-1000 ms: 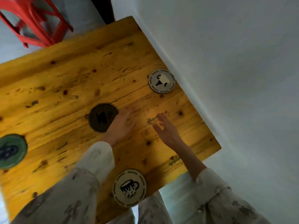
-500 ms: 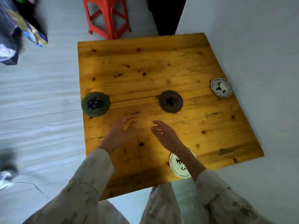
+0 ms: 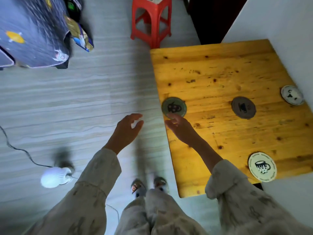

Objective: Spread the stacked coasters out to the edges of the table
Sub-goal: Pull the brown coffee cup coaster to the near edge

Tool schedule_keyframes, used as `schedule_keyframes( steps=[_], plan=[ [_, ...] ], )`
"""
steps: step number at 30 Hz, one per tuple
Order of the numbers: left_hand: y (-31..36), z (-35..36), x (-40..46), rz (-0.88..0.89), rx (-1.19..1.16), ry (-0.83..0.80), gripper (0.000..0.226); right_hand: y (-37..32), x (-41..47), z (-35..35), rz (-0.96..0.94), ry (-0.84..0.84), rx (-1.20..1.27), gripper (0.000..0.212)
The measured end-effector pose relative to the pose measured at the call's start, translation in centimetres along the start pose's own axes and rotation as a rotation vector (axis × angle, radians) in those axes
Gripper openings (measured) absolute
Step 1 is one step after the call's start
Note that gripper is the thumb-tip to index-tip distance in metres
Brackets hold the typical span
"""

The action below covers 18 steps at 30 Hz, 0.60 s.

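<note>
Coasters lie spread over a yellow wooden table (image 3: 211, 68); both hands are empty with fingers apart.

Left hand (image 3: 126, 131) hangs over floor; right hand (image 3: 182, 128) nears the green coaster (image 3: 174, 107). Dark coaster (image 3: 243, 108) sits mid-table, two white ones at edges. Probably light, stiff discs: pinch a rim or slide.

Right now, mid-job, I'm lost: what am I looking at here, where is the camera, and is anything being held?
There is no machine. A head-worn camera looks down at a person's two bare hands. The wooden table carries four coasters: a green coaster at its left edge, a dark coaster mid-table, a white coaster at the right edge, and a mug coaster at the near edge. The right hand reaches toward the green one; the left hand hangs open over the floor. Neither holds anything.
</note>
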<state>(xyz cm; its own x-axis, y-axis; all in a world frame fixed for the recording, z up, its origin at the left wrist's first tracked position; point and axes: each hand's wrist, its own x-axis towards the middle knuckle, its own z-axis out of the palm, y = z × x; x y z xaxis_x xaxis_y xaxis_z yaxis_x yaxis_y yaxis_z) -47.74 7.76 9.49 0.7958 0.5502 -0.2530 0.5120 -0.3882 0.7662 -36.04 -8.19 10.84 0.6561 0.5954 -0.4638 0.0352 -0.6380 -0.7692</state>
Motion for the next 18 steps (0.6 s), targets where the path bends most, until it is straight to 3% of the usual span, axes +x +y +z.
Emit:
schedule_keyframes(
  steps=[9, 18],
  plan=[
    [-1.3, -6.0, 11.3, 0.016, 0.026, -0.251, 0.029, -5.7, 10.0, 1.4, 0.065, 0.112, 0.079, 0.039],
    [3.7, -14.4, 30.4, 0.151, 0.016, -0.211, 0.023, -15.3, 25.3, -3.8, 0.077, 0.246, 0.128, 0.036]
  ],
)
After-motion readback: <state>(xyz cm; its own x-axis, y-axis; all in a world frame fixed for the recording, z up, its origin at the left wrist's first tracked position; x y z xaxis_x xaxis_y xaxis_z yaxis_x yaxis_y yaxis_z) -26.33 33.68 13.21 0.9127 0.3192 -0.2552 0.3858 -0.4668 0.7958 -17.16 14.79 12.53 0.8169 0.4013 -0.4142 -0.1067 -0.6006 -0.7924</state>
